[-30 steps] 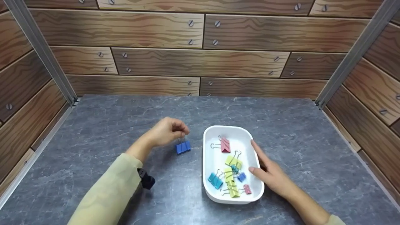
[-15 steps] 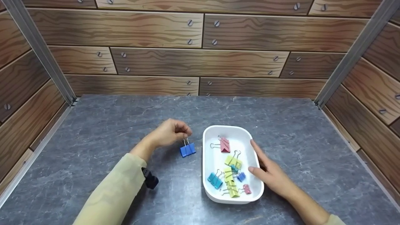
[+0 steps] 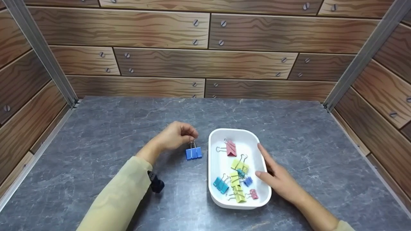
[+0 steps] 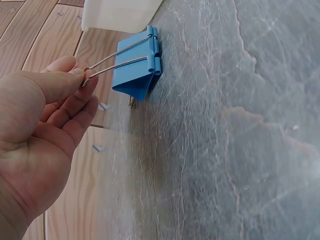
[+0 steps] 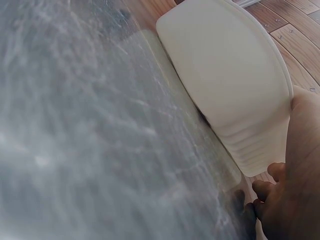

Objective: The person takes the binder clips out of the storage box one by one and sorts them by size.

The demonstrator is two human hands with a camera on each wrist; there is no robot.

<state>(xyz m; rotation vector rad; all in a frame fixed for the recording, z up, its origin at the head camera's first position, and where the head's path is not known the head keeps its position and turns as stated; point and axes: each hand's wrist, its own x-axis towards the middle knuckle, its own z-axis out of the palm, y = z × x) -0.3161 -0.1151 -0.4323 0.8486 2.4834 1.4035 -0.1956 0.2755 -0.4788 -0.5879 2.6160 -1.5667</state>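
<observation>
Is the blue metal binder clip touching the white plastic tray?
Apart. In the head view a strip of grey table shows between the blue metal binder clip, held by the left hand, and the white plastic tray.

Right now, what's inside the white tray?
The white plastic tray holds loose binder clips: a pink one, yellow ones, a teal one, plus smaller blue and pink ones. They overlap, so anything beneath the pile is hidden.

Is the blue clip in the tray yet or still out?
Out. The blue binder clip hangs from the left hand, left of the white tray.
</observation>
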